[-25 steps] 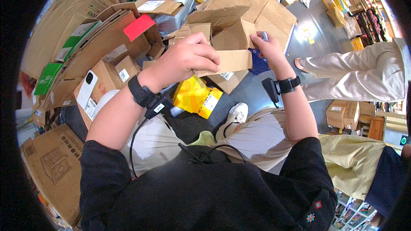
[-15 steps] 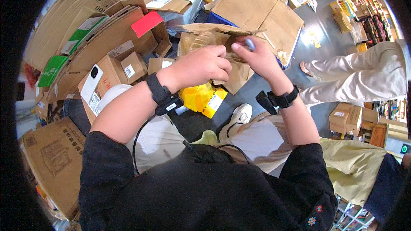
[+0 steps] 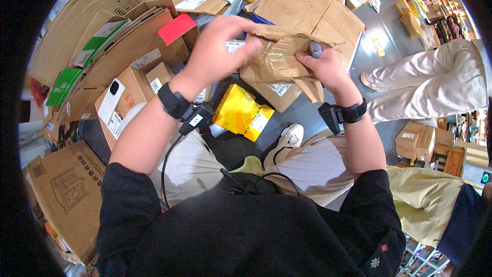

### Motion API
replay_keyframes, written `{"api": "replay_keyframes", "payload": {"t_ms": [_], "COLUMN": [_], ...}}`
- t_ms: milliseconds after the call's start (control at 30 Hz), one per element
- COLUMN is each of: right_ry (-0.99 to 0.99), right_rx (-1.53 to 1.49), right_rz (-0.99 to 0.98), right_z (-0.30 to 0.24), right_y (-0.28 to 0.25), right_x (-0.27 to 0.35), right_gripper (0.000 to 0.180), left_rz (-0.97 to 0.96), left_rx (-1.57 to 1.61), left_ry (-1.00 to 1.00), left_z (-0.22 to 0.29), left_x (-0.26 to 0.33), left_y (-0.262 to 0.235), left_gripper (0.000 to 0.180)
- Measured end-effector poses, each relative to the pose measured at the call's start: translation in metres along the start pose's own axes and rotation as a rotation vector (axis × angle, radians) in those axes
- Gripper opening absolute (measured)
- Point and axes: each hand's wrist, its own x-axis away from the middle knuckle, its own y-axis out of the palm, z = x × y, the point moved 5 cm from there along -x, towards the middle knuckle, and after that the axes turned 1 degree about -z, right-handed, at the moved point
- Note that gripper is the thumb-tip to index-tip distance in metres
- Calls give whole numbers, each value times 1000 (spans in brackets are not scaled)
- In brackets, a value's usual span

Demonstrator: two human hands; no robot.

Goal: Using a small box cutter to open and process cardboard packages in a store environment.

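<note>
A torn brown cardboard box (image 3: pixel 274 64) with clear tape across it tilts in front of me. My right hand (image 3: pixel 329 69) is closed at the box's right side, thumb on the cardboard. It also wraps round a grey-blue rounded handle (image 3: pixel 315 48); what that handle belongs to is hidden. At the box's left edge is my left hand (image 3: pixel 218 51), smeared by motion, its thumb and fingers curved apart with a gap between them. Its fingertips overlap the box's upper left corner. Below lies a yellow plastic mailer bag (image 3: pixel 241 110) near my feet.
A large flattened carton (image 3: pixel 307 10) lies beyond the box. Cardboard sheets (image 3: pixel 118 46) and a red card (image 3: pixel 177 28) stand at the left. A white phone (image 3: pixel 110 97) rests on a carton. Another person's trousered legs (image 3: pixel 430 84) are at the right, with parcels (image 3: pixel 415 141) nearby.
My left hand has moved left and up, its fingers spreading from a closed shape. The box and my right hand have shifted right, uncovering more of the yellow bag.
</note>
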Motion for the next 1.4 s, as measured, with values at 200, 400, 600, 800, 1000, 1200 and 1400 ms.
{"api": "replay_keyframes", "payload": {"t_ms": [200,400,600,800,1000,1200,1400], "right_ry": [30,0,-26,-142,-111,-90,-169], "right_rx": [-314,-296,-80,225,346,664,637], "right_rz": [24,-75,-10,19,148,306,335], "right_z": [-1,1,-7,-26,-20,-28,-24], "right_y": [-13,-8,-13,-15,-21,-17,-13], "right_x": [6,10,14,20,18,18,13], "right_gripper": [36,38,40,37,30,22,25], "left_rz": [-90,-152,-291,-372,-544,-647,-514], "left_rx": [606,1027,858,806,601,897,1024], "left_ry": [-864,-822,-758,-716,-775,-729,-1014], "left_z": [-82,-52,-50,-58,-62,-41,-19], "left_x": [33,22,19,21,23,35,36], "left_y": [25,43,42,33,28,43,61], "left_gripper": [51,68,45,41,43,60,64]}}
